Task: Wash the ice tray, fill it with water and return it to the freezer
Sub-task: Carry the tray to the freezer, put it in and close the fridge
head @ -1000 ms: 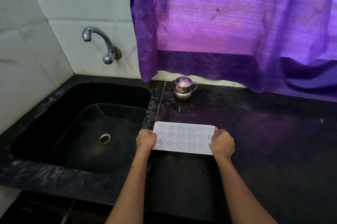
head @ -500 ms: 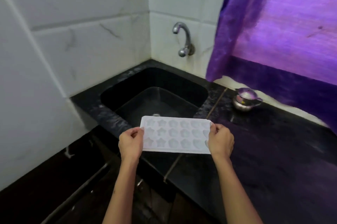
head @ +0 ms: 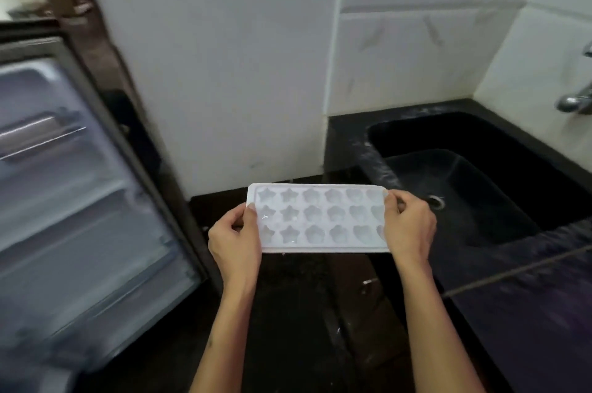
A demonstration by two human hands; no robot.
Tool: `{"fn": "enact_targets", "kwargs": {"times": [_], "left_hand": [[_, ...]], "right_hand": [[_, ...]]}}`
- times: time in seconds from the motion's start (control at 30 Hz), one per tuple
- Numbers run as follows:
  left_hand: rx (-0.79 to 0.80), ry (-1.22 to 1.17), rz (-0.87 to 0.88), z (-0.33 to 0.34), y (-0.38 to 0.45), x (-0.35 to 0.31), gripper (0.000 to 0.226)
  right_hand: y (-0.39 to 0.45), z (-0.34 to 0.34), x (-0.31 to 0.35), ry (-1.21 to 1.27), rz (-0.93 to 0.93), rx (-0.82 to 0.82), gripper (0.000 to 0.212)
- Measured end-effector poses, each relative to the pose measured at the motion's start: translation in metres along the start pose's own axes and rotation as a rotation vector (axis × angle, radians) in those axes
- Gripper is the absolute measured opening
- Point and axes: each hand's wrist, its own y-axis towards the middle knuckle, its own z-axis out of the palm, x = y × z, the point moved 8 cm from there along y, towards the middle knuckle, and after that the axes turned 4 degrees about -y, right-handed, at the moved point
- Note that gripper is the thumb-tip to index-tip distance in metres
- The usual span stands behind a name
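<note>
The white plastic ice tray with star-shaped cells sits level between both hands, the left hand at its left end, the right hand at its right. Left of the tray stands the open grey fridge door. Right of the tray and behind it, the black rectangular sink sits in the black stone tabletop, with the chrome tap over the sink's far right.

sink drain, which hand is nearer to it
Right. The right hand grips the ice tray's end just beside the sink drain; the left hand grips the far end, toward the open fridge.

Both hands gripping white ice tray, open freezer left, sink right
</note>
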Motion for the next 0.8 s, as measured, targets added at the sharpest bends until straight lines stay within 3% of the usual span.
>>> {"fn": "enact_targets", "kwargs": {"times": [0.37,0.8], "left_hand": [[-0.581,-0.058,-0.063,-0.192,-0.009,0.033,0.018],[-1.161,0.011,-0.179,-0.354,-0.112,0.076,0.021]], "right_hand": [[-0.097,0.134,0.134,0.097,-0.328,0.404,0.027],[-0.279,0.224,0.233,0.183,-0.662,0.922,0.027]]}}
